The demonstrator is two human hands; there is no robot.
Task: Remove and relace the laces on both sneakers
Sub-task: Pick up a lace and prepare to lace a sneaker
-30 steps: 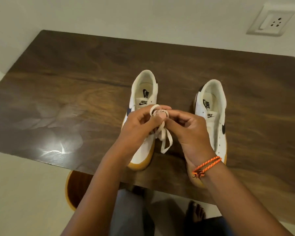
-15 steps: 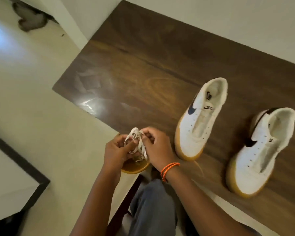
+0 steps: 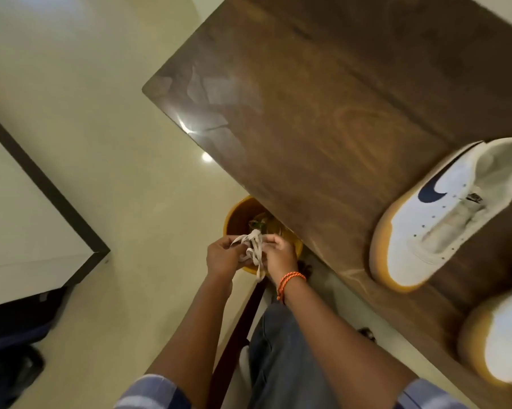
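Two white sneakers with gum soles stand unlaced on the dark wooden table [image 3: 322, 98]: one sneaker [image 3: 443, 222] with a navy swoosh at the right, the other sneaker [image 3: 499, 343] cut off by the right edge. A bundled white lace [image 3: 253, 249] sits between my hands, off the table's near-left edge and over an orange bin [image 3: 240, 216]. My left hand [image 3: 222, 256] grips the bundle from the left. My right hand [image 3: 278, 253], with an orange cord on its wrist, pinches it from the right. One lace end hangs down.
The orange bin stands on the pale tiled floor [image 3: 116, 128], partly under the table edge, with some rubbish inside. A white panel with a dark frame [image 3: 33, 208] lies at the left. My grey trouser leg [image 3: 281, 355] is below the hands.
My view has swung left and down. Both hands carried the bundled lace from above the sneakers, off the table edge, to over the orange bin.
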